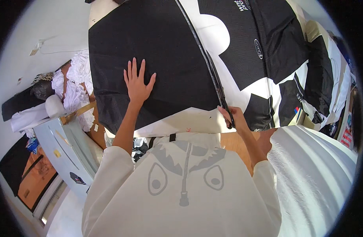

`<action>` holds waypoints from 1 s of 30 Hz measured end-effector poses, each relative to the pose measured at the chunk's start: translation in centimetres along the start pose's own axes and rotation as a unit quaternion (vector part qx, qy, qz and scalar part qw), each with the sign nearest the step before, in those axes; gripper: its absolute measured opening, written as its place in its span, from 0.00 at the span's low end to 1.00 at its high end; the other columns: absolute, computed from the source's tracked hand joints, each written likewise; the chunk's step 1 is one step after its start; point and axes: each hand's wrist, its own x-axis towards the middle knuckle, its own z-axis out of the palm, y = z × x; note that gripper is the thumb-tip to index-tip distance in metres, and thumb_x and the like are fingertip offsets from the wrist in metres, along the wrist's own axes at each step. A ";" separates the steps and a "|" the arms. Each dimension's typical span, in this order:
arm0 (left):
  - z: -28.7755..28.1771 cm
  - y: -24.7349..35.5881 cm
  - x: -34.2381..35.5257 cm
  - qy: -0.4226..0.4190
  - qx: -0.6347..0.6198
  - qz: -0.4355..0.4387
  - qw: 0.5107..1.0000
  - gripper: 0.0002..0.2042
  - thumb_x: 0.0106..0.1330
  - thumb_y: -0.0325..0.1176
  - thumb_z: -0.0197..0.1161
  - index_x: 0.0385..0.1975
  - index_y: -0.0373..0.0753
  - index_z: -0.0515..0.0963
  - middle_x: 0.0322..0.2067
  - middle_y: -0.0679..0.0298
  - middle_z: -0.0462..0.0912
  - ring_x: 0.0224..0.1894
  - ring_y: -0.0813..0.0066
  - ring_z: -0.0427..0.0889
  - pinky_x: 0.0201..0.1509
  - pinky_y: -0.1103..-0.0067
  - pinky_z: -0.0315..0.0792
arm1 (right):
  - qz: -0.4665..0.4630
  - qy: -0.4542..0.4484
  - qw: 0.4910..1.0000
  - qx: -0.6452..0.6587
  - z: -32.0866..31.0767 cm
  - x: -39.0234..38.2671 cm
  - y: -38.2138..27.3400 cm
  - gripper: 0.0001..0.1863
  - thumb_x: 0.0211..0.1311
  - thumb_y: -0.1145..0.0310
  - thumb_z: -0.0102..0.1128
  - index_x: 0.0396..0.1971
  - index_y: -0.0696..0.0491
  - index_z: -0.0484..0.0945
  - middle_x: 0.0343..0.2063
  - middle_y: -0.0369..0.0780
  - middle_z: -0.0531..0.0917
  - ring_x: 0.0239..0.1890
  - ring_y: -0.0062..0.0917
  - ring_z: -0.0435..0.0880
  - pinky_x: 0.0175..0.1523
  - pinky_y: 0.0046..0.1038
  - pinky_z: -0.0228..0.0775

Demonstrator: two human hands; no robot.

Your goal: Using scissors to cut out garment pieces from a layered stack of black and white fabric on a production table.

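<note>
A large black fabric piece (161, 63) lies spread over a pale worktable. My left hand (139, 85) rests flat on it, fingers spread, holding nothing. At the fabric's right edge runs a long narrow black strip (198, 41) with a pale, finely marked line along it; whether it is a zip or a tape I cannot tell. My right hand (236, 117) is closed round the strip's lower end near the table's front edge. A dark loop or end pokes out below the fingers. To the right, a black garment (282, 43) with a central zip lies on white material.
White fabric (311, 158) drapes at the lower right. Black and white pieces (319, 67) are heaped at the table's right end. Crumpled white cloth (77, 75) and rolls (33, 114) sit at the left, behind a pale blue cabinet (61, 146).
</note>
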 end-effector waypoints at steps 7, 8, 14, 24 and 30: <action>-0.1 -0.1 0.1 0.003 -0.007 -0.001 1.000 0.35 0.73 0.56 0.65 0.77 0.50 0.70 0.81 0.53 0.59 0.84 0.49 0.55 0.84 0.47 0.46 | -0.031 -0.017 0.999 -0.012 0.3 0.7 -2.4 0.30 0.75 0.41 0.66 0.18 0.46 0.70 0.14 0.30 0.73 0.16 0.16 0.73 0.24 0.22 0.62; -0.1 0.0 0.1 0.003 -0.008 -0.002 1.000 0.35 0.73 0.56 0.65 0.77 0.50 0.70 0.81 0.53 0.59 0.84 0.49 0.55 0.84 0.47 0.46 | -0.050 -0.023 0.998 -0.009 0.3 1.0 -2.9 0.31 0.75 0.40 0.64 0.18 0.46 0.70 0.14 0.30 0.73 0.16 0.16 0.73 0.25 0.22 0.62; -0.1 0.2 0.3 -0.007 -0.008 -0.005 1.000 0.35 0.72 0.56 0.65 0.77 0.50 0.71 0.81 0.53 0.60 0.83 0.49 0.55 0.84 0.47 0.46 | -0.040 -0.005 0.999 -0.029 1.1 2.7 -4.8 0.32 0.72 0.36 0.66 0.18 0.47 0.70 0.13 0.30 0.72 0.16 0.16 0.72 0.25 0.22 0.62; -0.4 0.0 0.4 0.002 -0.021 -0.007 1.000 0.35 0.72 0.55 0.66 0.77 0.50 0.71 0.81 0.53 0.60 0.83 0.48 0.56 0.83 0.47 0.47 | -0.035 -0.029 0.999 -0.003 1.2 2.2 -5.6 0.31 0.74 0.36 0.63 0.21 0.47 0.71 0.16 0.32 0.74 0.19 0.17 0.75 0.28 0.23 0.64; -0.3 0.0 0.4 -0.001 -0.024 -0.007 1.000 0.35 0.71 0.55 0.67 0.77 0.50 0.71 0.81 0.53 0.60 0.83 0.48 0.56 0.83 0.46 0.47 | -0.049 -0.037 0.998 -0.001 0.9 2.7 -5.9 0.32 0.74 0.36 0.62 0.21 0.47 0.71 0.16 0.32 0.74 0.19 0.18 0.75 0.29 0.22 0.64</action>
